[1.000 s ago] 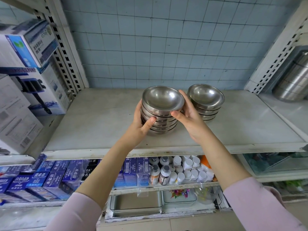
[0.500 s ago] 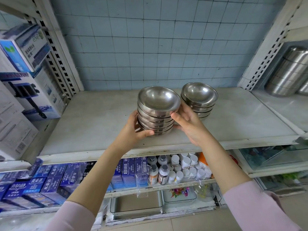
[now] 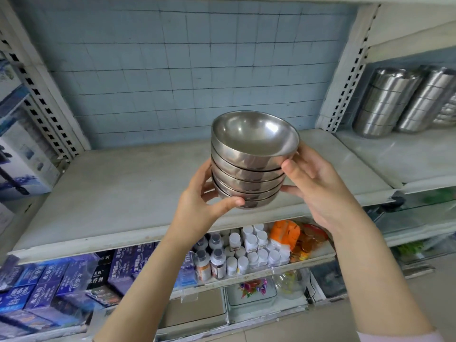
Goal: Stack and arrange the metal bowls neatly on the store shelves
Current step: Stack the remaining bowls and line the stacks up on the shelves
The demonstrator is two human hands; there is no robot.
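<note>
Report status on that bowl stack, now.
Left hand and right hand both clamping the stack of metal bowls. Stack held above the shelf. Shelf bare below; nothing in the way.

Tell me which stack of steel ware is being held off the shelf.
The stack of metal bowls, gripped between the left hand and right hand. The steel container stacks rest on the right-hand shelf.

Back wall: pale blue square tiles, dark grout lines. White slotted uprights at both ends of the bay. Main shelf board: grey-white, scuffed, front edge chipped. Lower shelf below holds blue boxes at left end, white-capped bottles mid. Right bay: stacked steel containers. Floor beige tile. Soft, even light.
</note>
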